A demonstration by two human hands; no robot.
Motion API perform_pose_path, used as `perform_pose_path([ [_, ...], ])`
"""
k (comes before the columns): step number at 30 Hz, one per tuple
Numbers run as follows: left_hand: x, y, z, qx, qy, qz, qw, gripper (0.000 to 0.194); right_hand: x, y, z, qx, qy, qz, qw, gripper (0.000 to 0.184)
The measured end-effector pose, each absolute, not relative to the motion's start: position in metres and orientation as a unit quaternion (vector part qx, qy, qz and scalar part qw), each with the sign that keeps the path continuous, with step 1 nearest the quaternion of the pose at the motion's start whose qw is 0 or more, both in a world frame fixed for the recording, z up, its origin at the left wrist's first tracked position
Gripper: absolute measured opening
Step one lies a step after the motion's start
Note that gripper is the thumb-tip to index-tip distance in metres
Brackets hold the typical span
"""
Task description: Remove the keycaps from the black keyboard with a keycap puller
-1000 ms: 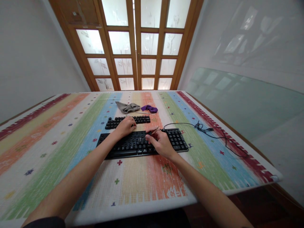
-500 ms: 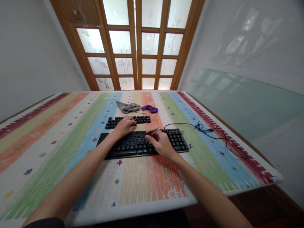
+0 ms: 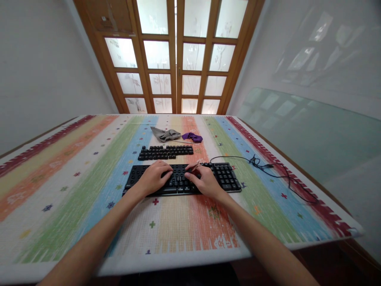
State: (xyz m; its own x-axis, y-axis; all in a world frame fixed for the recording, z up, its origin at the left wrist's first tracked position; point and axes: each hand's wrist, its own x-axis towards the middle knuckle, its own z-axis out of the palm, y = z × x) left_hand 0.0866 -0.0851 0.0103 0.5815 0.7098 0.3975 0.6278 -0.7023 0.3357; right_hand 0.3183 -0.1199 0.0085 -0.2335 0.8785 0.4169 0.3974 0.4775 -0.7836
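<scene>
A black keyboard (image 3: 160, 192) lies before me, many of its keycaps off in the upper left and middle, its number pad still capped. My left hand (image 3: 155, 176) rests over its middle, fingers curled and thumb close to the fingertips; whatever they may hold is hidden. My right hand (image 3: 204, 178) is closed round a slender tool (image 3: 196, 165) whose end pokes out above the fingers. Thin pale wire-like prongs (image 3: 180, 177) show over the keys between both hands, seemingly part of that tool. Behind the keyboard, removed black keycaps (image 3: 166, 151) stand in rows on the cloth.
A grey cloth (image 3: 168, 135) and a purple cloth (image 3: 193, 137) lie crumpled beyond the keycaps. The keyboard's black cable (image 3: 262, 163) coils off to the right. A striped tablecloth (image 3: 98, 167) covers the table; glazed wooden doors (image 3: 178, 59) rise behind it.
My left hand has come back from the loose keycaps to the keyboard, beside the right hand. The right hand keeps its hold over the keys. The view has shifted slightly.
</scene>
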Motion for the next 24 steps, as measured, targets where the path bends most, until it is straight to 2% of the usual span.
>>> perform_pose_path([
  [9, 0.086, -0.094, -0.002, 0.879, 0.365, 0.291, 0.095, 0.019, 0.304, -0.108, 0.004, -0.433, -0.722, 0.310, 0.441, 0.011],
  [17, 0.085, -0.098, -0.006, 0.877, 0.371, 0.291, 0.090, 0.020, 0.286, -0.108, 0.021, -0.382, -0.811, 0.248, 0.367, 0.009],
  [24, 0.084, -0.097, -0.008, 0.876, 0.370, 0.294, 0.093, 0.020, 0.283, -0.099, 0.026, -0.426, -0.807, 0.232, 0.337, 0.010],
])
